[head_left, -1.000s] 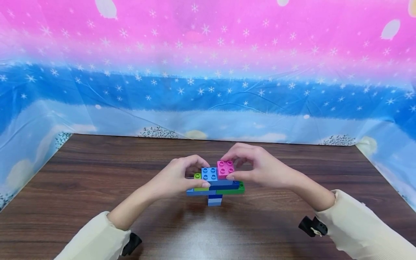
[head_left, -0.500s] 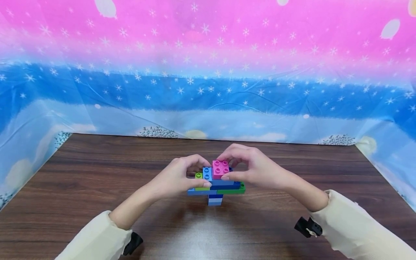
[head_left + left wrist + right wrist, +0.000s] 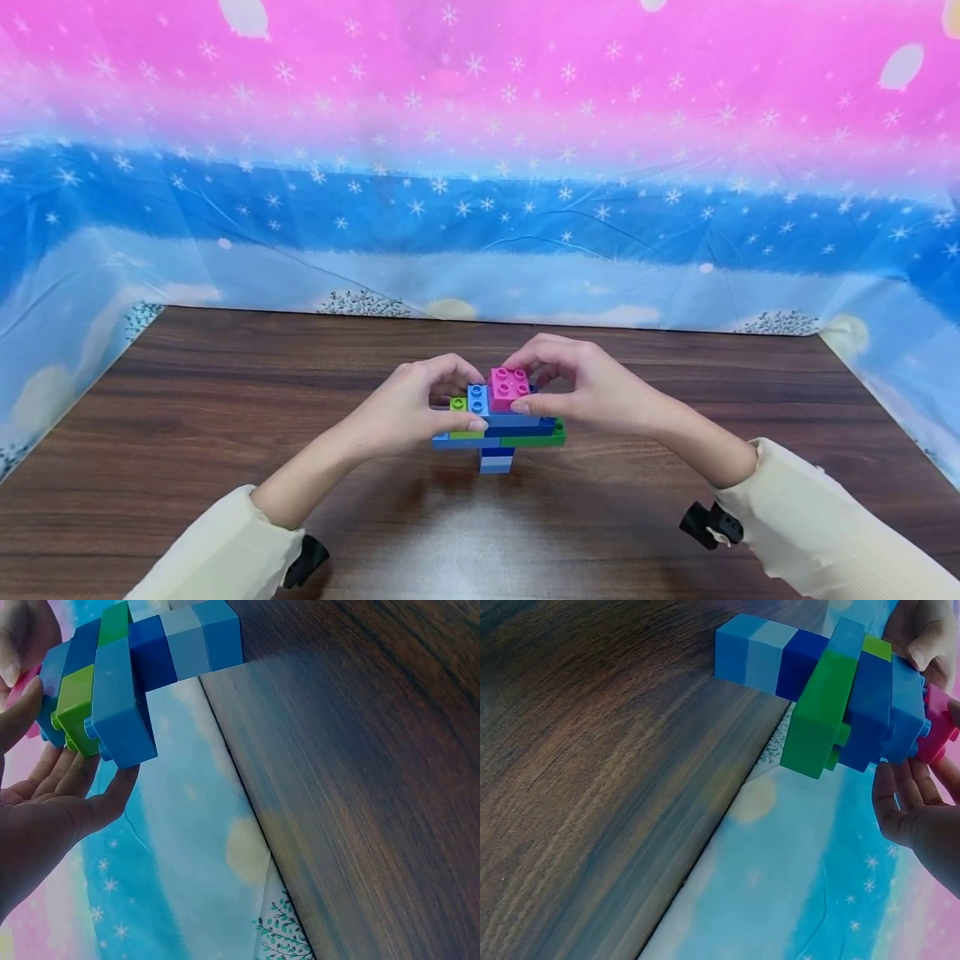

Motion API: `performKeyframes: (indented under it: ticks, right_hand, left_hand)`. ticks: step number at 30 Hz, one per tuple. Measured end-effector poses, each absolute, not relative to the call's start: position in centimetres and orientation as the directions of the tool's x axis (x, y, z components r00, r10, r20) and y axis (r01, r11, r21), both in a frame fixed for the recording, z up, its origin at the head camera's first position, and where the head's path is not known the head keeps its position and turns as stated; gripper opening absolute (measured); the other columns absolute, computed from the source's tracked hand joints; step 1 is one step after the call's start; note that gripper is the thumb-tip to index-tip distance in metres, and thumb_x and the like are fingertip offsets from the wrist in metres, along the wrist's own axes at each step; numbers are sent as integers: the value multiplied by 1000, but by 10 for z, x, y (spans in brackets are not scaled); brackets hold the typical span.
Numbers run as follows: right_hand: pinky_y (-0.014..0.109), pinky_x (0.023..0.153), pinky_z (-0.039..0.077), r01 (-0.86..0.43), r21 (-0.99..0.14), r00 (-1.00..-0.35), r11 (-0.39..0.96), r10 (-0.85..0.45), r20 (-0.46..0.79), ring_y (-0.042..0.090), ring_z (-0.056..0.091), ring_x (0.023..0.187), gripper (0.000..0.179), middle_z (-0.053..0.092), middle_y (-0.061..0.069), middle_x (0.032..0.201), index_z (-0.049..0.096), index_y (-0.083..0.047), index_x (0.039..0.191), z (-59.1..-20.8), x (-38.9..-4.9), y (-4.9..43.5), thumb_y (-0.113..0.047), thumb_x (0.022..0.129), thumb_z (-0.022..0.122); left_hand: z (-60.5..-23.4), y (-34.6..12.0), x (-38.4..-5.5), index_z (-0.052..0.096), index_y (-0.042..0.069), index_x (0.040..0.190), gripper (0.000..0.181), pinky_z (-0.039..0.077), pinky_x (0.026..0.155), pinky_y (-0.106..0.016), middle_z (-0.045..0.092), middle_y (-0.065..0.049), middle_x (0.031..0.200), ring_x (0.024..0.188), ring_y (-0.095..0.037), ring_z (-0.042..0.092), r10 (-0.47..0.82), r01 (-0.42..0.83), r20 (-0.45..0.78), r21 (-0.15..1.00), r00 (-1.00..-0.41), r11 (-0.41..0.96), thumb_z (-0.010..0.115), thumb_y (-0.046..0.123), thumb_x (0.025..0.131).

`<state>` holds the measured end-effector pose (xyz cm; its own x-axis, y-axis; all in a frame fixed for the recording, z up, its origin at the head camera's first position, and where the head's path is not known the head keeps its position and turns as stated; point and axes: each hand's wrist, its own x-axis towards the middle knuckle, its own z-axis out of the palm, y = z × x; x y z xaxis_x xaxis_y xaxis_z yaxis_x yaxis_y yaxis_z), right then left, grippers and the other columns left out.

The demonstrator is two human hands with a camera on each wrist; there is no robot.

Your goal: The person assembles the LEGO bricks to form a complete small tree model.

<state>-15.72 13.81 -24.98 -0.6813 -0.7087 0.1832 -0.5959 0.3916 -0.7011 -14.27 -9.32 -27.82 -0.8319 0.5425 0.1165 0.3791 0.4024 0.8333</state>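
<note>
A toy building-brick structure [image 3: 495,465] stands on the table, a narrow blue stem widening into stepped layers. My left hand [image 3: 401,410] holds its left side, thumb in front by the lime brick [image 3: 458,404] and fingers behind. At the top, my right hand [image 3: 596,385] pinches a pink four-stud brick [image 3: 508,389] between thumb and fingers. This pink brick sits over the right part of the upper light blue brick [image 3: 477,399], whose left studs show. In the right wrist view the pink brick [image 3: 934,726] looks slightly tilted, with blue studs visible below it. A green brick [image 3: 534,439] juts out right.
The dark wood table [image 3: 225,392] extends around the structure. A pink and blue snowflake cloth [image 3: 480,217] hangs behind it and along both sides. Small black devices, one at the left cuff [image 3: 305,562] and one at the right cuff [image 3: 711,525], sit under the sleeves.
My right hand has moved the pink brick a little left, over the light blue brick, covering its right-hand studs. Over the last half second it has barely moved. My left hand keeps its hold.
</note>
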Motion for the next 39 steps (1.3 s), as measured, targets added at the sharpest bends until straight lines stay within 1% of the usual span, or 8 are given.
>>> performKeyframes:
  ticks: [6,14,23,31,39]
  right_hand:
    - [31,78,50,-563,-734,-691,381,-704,165,14,58,93,33,58,2,106,58,-7,115,-251,-157,139,-13,84,67]
    - [32,79,49,-528,-760,-716,380,-681,156,15,58,93,30,58,2,105,57,-8,110,-254,-157,139,-14,83,68]
    - [32,78,50,-550,-754,-698,359,-694,178,16,58,91,29,58,3,104,58,-7,109,-254,-158,138,-12,83,68]
    - [30,78,50,-555,-736,-701,388,-694,163,14,58,89,28,58,1,103,59,-8,108,-251,-159,136,-13,83,69]
    - [30,77,50,-573,-731,-682,370,-710,176,15,58,88,27,58,3,102,60,-5,108,-252,-160,137,-12,83,68]
  left_hand:
    - [-278,-93,-143,57,3,108,34,48,82,-34,64,-5,100,95,-18,60,547,381,120,837,-829,393,70,18,81]
    - [-279,-93,-142,57,3,108,34,49,81,-33,64,-5,99,94,-17,61,540,374,115,837,-834,399,70,18,81]
    - [-280,-93,-142,57,3,107,34,49,81,-33,64,-4,98,94,-17,60,538,383,130,837,-833,390,71,18,80]
    - [-280,-93,-142,57,3,107,33,49,82,-34,64,-4,98,94,-18,60,537,380,130,840,-833,387,71,18,80]
    - [-281,-93,-142,57,3,107,33,49,82,-33,64,-5,99,95,-18,61,536,374,126,845,-835,383,70,18,81]
